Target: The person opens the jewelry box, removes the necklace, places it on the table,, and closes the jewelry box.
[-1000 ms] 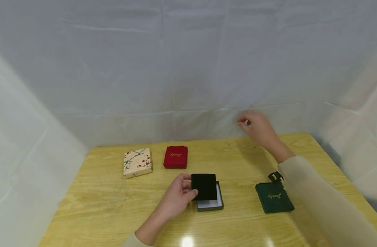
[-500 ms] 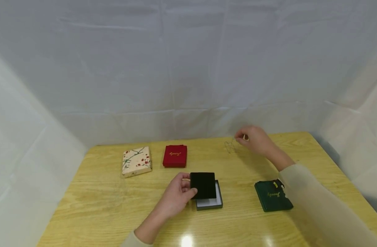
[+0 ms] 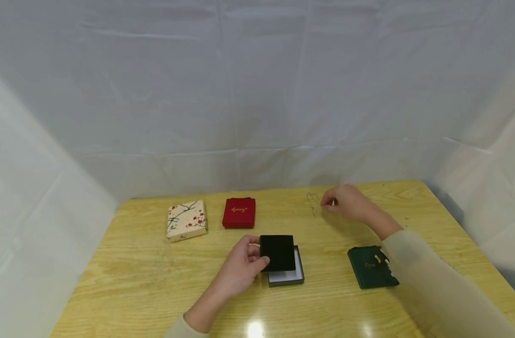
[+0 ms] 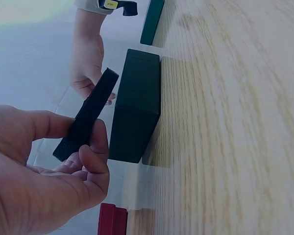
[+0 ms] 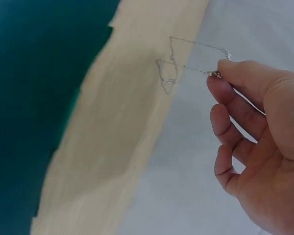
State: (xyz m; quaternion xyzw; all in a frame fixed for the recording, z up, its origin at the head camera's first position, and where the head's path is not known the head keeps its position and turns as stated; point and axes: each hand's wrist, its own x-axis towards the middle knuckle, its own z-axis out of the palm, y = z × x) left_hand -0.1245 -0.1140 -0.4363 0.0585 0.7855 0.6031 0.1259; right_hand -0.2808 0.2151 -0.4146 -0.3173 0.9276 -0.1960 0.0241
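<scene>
Between thumb and fingers my left hand (image 3: 237, 268) grips a flat square black pad (image 3: 277, 253), tilted above a small jewelry box base (image 3: 286, 283) with a pale inside. The left wrist view shows the pad (image 4: 88, 115) edge-on beside the dark green outer wall of the base (image 4: 137, 105). Near the back of the table, my right hand (image 3: 348, 203) pinches a thin silver chain necklace (image 5: 167, 88) between thumb and index finger. The necklace hangs in a loose loop. Its other fingers are bent and hold nothing.
A green box lid (image 3: 369, 267) with gold lettering lies at the right, partly covered in view by a black wrist strap. Toward the back left sit a red jewelry box (image 3: 238, 213) and a cream flowered box (image 3: 187, 220). White sheeting (image 3: 257, 94) surrounds the wooden table (image 3: 147, 291).
My right hand has come down and slightly nearer, from against the sheeting to over the table's back part, with the necklace hanging from it. My left hand and the pad hold their place.
</scene>
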